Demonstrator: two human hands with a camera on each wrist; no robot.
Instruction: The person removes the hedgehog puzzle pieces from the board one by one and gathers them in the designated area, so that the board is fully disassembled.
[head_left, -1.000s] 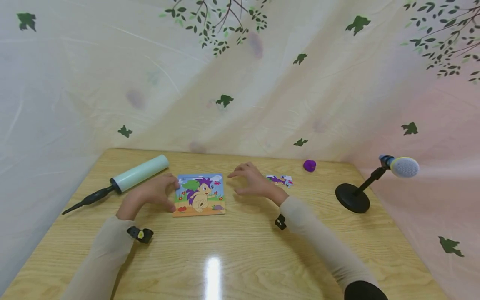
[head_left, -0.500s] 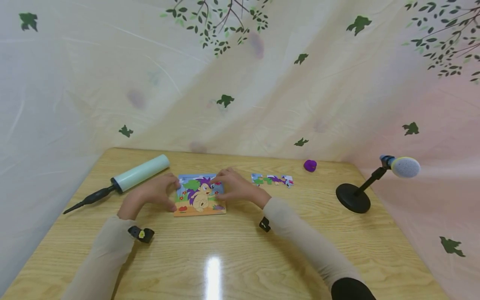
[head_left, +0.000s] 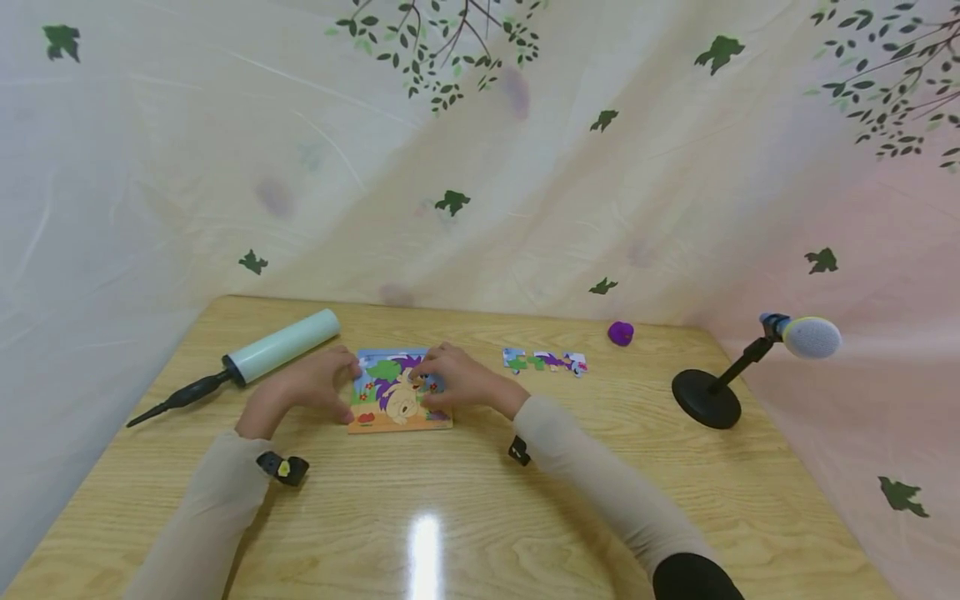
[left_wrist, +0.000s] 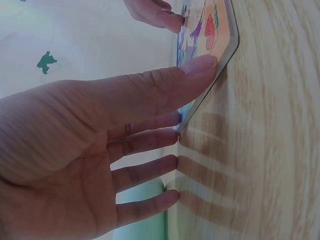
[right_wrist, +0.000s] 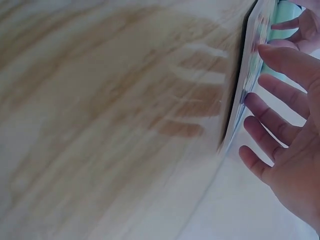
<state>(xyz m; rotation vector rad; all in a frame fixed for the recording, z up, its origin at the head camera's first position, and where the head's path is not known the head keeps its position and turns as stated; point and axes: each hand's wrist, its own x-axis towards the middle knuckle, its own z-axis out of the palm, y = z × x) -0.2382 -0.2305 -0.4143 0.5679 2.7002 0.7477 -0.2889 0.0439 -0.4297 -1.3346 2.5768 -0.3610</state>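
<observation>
A puzzle board [head_left: 385, 393] with a purple-haired hedgehog picture lies flat on the wooden table. My left hand [head_left: 313, 385] is at its left edge. In the left wrist view the thumb lies on the board's near corner, and the other fingers stretch, nearly straight, down to the tabletop beside the edge. My right hand [head_left: 468, 379] is over the board's right side, its spread fingers reaching onto the picture. Fingertips of this hand [right_wrist: 282, 110] come right at the board's surface in the right wrist view, with no piece showing between them.
Several loose puzzle pieces [head_left: 551, 361] lie right of the board. A purple object [head_left: 620, 333] sits near the back edge. A microphone on a black stand [head_left: 707, 398] is at the right. A pale green cylinder with a black handle [head_left: 281, 346] lies at the left.
My right hand has moved left from beside the board to over its right part, uncovering more loose pieces behind it. The left hand has stayed at the left edge.
</observation>
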